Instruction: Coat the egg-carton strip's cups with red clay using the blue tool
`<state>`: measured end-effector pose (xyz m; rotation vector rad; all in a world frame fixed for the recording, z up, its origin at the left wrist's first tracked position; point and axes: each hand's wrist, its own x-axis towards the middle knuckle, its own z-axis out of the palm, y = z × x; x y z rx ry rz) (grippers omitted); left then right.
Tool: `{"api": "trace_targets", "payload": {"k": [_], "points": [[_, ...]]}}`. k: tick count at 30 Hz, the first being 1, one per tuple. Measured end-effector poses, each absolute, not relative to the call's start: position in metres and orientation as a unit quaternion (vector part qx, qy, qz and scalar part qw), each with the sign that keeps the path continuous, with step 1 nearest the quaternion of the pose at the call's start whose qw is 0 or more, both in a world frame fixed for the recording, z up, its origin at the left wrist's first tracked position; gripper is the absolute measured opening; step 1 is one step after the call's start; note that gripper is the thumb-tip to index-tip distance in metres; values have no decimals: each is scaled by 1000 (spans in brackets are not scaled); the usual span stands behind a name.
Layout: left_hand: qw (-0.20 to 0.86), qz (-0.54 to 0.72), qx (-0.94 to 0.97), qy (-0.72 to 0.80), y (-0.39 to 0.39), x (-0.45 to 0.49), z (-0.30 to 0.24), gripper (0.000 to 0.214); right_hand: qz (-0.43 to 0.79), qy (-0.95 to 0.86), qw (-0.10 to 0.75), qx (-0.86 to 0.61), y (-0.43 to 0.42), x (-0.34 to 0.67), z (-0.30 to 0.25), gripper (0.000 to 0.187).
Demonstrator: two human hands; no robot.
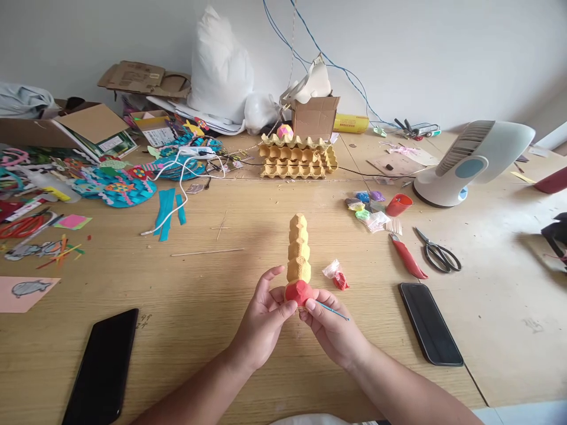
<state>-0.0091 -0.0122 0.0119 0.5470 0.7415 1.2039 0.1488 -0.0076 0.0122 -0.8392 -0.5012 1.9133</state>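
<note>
A strip of yellow egg carton [299, 248] points away from me, its bumps facing up. Its nearest bump is covered in red clay [298, 291]. My left hand [264, 316] grips the strip's near end from the left, thumb against the red clay and index finger raised. From the right, my right hand [330, 321] pinches the same end with its thumb near the clay. A thin blue stick tool [333, 310] also sticks out from the right hand. To the right lies a small plastic bag with red clay [338, 276].
Black phones [104, 363] [429, 323] lie at left and right. Scissors [438, 251], a red-handled cutter [408, 257], clay packets [365, 206] and a red cup [399, 205] sit right. Egg cartons [295, 159] stand at the back, a white fan [473, 162] back right, paper crafts [119, 183] left.
</note>
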Motion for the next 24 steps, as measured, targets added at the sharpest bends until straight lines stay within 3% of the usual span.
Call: {"api": "trace_targets", "payload": {"k": [7,13,24], "points": [[777,535,189,271,-9,-12,15,64,769,-293,463,-329,-10,150,15,18],[772,527,213,285,-12,-13,18,63,830,-192,428,-303,-10,152,16,27],[776,486,280,287,-12,-15,15,86,855,-155,394,-298,-11,156,19,25]]}}
